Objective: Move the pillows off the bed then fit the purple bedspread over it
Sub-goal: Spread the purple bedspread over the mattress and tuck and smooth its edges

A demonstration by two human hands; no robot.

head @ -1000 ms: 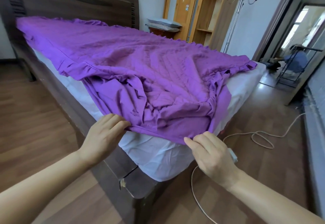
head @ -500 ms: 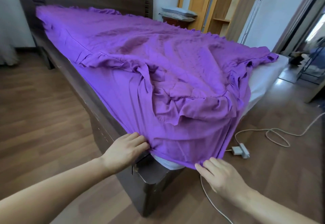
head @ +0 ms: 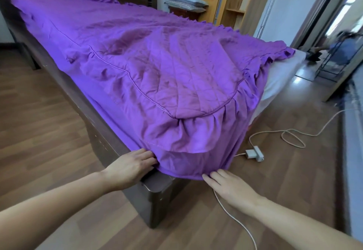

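purple bedspread (head: 157,63) hem pinched by left hand (head: 129,168), right hand (head: 231,187).

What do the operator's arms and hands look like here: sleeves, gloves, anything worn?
Nothing worn that shows. The left hand and right hand are bare, with no gloves and no rings visible. The left forearm and right forearm are bare to the frame edge: no sleeves, watch, bands, cables or markings.
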